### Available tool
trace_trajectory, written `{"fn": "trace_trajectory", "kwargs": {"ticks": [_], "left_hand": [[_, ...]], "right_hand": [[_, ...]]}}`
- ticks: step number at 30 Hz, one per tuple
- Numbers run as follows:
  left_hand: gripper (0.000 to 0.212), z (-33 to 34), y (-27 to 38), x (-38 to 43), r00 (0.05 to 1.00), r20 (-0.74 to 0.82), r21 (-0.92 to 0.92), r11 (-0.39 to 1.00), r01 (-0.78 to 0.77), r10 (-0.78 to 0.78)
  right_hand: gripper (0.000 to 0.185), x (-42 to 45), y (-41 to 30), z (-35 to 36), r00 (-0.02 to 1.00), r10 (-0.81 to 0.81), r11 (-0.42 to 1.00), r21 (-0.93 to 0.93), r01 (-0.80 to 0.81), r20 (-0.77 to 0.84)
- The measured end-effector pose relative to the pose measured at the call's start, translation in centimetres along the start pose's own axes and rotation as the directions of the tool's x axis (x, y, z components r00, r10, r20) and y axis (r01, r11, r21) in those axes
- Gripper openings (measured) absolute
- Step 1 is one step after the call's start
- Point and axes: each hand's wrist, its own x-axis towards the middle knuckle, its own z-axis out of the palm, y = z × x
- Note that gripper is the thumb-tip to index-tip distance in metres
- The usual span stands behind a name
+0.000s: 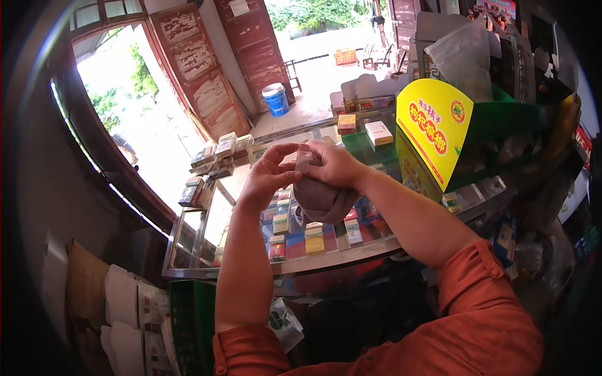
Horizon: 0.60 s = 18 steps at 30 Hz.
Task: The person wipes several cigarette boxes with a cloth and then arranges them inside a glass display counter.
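Observation:
Both hands meet above a glass display counter (329, 261) that holds several small packs. My left hand (271, 174) has its thumb and bent fingers at the left edge of a small translucent piece (304, 159), perhaps plastic. My right hand (335, 162) grips the same piece from the right, thumb across its lower part. Directly below the fingers lies a bunched grey-brown cloth (324, 202), which looks like a folded fabric item; whether the piece is joined to it I cannot tell. The right fingertips are partly hidden behind the piece.
A yellow display box panel (435, 131) stands at the right of the counter. Small boxes (378, 133) lie beyond my hands, and stacked packs (226, 144) line the left edge. A blue bucket (276, 101) stands by the wooden doors. White cartons (127, 348) are at lower left.

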Motion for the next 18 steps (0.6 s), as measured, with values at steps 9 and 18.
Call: {"fn": "trace_trajectory", "kwargs": {"ticks": [9,18], "left_hand": [[0.063,0.6,0.2,0.1,1.0,0.013,0.051,0.998,0.026,-0.026],[0.063,1.1,0.1,0.3,0.999,0.044,0.084,0.996,0.021,-0.024]], "right_hand": [[0.055,0.2,1.2,-0.3,0.991,-0.092,0.981,-0.178,0.074,-0.095],[0.04,0.5,1.8,0.0,0.974,-0.134,0.943,-0.325,0.07,-0.181]]}}
